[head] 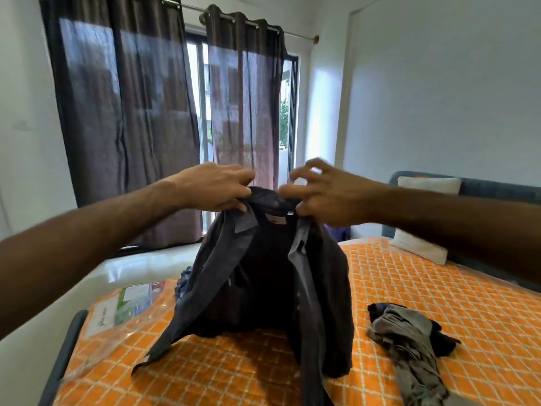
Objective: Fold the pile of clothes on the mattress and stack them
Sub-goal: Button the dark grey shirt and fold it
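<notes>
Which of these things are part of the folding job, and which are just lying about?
Part of the job: dark shirt, held up by left hand and right hand; grey garment; blue garment; mattress.
Lying about: pillows, curtains.

Window [202, 112] backlight; wide-angle edge warp; right fingers [310, 168] blurred.

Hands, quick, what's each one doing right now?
Left hand: grips the dark shirt at the collar.
Right hand: pinches the collar's other side.
</notes>
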